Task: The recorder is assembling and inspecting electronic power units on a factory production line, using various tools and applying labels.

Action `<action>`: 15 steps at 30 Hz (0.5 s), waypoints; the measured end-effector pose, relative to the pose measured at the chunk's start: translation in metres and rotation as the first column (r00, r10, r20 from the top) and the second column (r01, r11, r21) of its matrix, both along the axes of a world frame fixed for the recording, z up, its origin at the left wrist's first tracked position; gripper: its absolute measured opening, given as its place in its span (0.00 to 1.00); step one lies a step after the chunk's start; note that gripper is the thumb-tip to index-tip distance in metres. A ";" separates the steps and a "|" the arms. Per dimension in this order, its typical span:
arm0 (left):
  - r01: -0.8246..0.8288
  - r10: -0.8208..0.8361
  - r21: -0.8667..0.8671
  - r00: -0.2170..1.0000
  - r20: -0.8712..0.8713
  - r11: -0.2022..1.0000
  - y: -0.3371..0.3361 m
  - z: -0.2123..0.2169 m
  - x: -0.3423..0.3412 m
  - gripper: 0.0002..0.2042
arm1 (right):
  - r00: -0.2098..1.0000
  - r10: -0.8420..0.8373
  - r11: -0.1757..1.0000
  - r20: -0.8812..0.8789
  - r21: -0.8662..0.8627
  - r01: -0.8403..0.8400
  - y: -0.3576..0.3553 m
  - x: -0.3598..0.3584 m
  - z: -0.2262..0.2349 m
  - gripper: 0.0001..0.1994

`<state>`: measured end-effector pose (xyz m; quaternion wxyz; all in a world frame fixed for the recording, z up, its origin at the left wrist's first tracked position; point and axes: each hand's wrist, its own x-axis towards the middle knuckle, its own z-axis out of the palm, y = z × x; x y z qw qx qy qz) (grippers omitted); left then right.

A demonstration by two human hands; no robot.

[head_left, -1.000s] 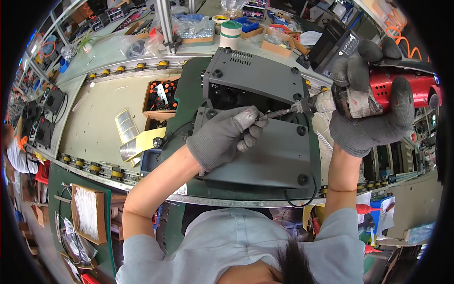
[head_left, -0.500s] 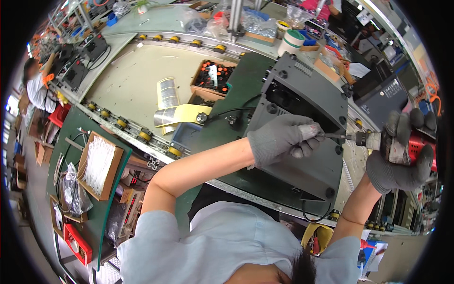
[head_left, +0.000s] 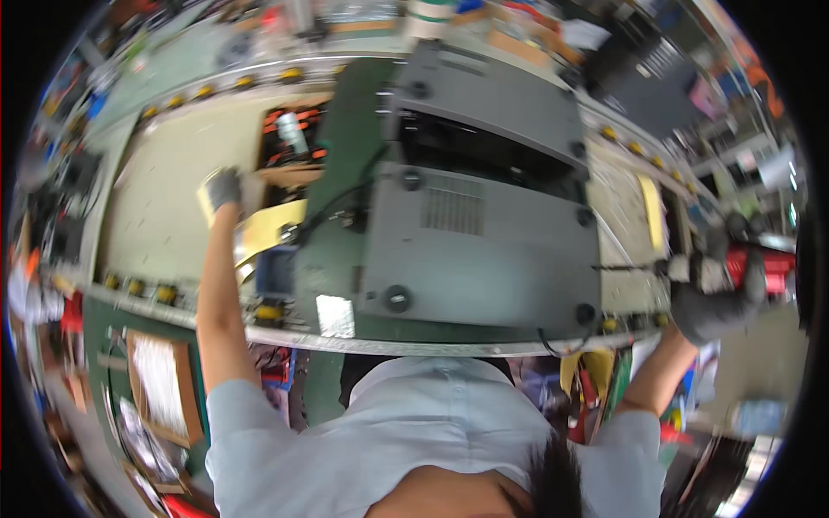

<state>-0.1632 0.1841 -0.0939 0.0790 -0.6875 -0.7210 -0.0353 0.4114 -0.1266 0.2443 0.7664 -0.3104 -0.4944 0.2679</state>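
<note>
the grey metal device chassis (head_left: 484, 233) lies flat on the green mat (head_left: 332, 259). left of it, the gloved left hand (head_left: 224, 188) reaches toward the cardboard parts box (head_left: 289, 151) — open or closed, i cannot tell. right of the chassis, the gloved right hand (head_left: 717, 298) grips a red electric screwdriver (head_left: 760, 268) — bit pointing at the chassis edge.

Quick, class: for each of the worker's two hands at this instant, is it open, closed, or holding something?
Left hand: gloved, reaching out to the yellow sheet; grip too blurred to tell.
Right hand: closed around the red power screwdriver, off the grey device.
</note>
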 end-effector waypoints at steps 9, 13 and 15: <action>0.045 -0.040 0.020 0.979 -0.201 0.999 -0.006 0.012 0.055 0.10 | 0.991 -0.106 0.986 0.085 -0.119 0.116 -0.006 -0.005 -0.014 0.22; -0.056 0.059 0.026 0.986 -0.154 0.998 -0.007 0.002 0.040 0.10 | 0.973 -0.178 0.976 0.146 -0.097 0.193 0.006 -0.005 -0.019 0.22; -0.048 0.048 0.002 0.984 -0.173 0.999 -0.010 -0.005 0.032 0.10 | 0.977 -0.176 0.980 0.123 -0.075 0.186 0.011 -0.004 -0.019 0.21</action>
